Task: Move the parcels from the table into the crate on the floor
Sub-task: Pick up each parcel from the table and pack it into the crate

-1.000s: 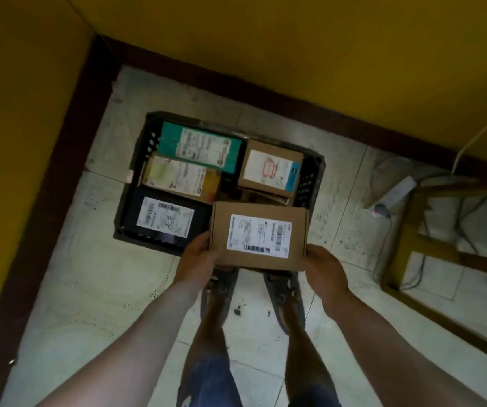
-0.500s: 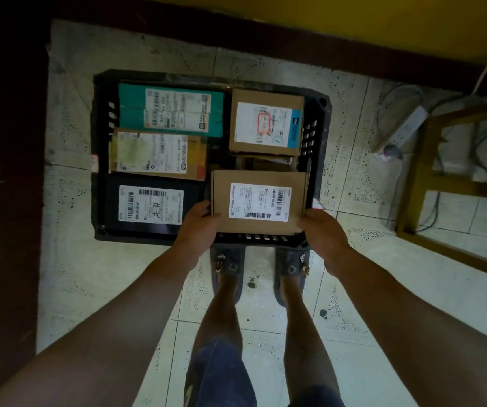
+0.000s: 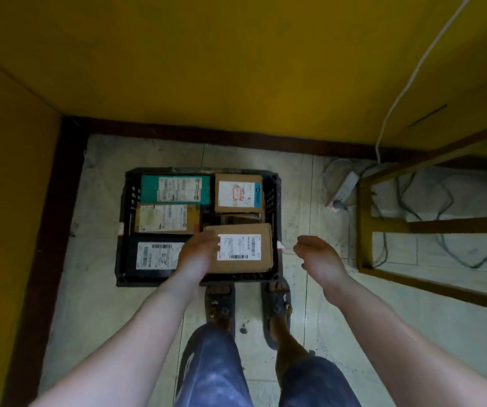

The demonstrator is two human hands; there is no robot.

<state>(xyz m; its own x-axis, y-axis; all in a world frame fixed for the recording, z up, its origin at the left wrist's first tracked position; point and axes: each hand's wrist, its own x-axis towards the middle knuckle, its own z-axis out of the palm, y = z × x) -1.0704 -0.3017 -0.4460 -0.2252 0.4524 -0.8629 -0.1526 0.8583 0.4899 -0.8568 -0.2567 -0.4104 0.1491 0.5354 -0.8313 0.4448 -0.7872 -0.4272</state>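
A black crate [image 3: 123, 230] stands on the floor in the room's corner. A brown parcel with a white label [image 3: 243, 249] lies in its near right part. Further in lie a teal parcel [image 3: 148, 189], a tan parcel [image 3: 166, 218], a black parcel [image 3: 132, 254] and another brown parcel [image 3: 238, 190]. My left hand [image 3: 198, 254] hovers over the near brown parcel's left end, fingers relaxed, holding nothing. My right hand [image 3: 315, 257] is off the parcel, to the right of the crate, fingers loosely curled and empty.
Yellow walls with a dark skirting board close in the corner behind and left of the crate. A wooden table frame [image 3: 365, 230] stands to the right, with a power strip [image 3: 345, 189] and cables on the floor. My feet in sandals [image 3: 220, 306] stand just before the crate.
Both hands lowered the brown parcel into the crate's near right part and let go. The right hand has drawn off to the right, and the left has lifted over the parcel's left end.
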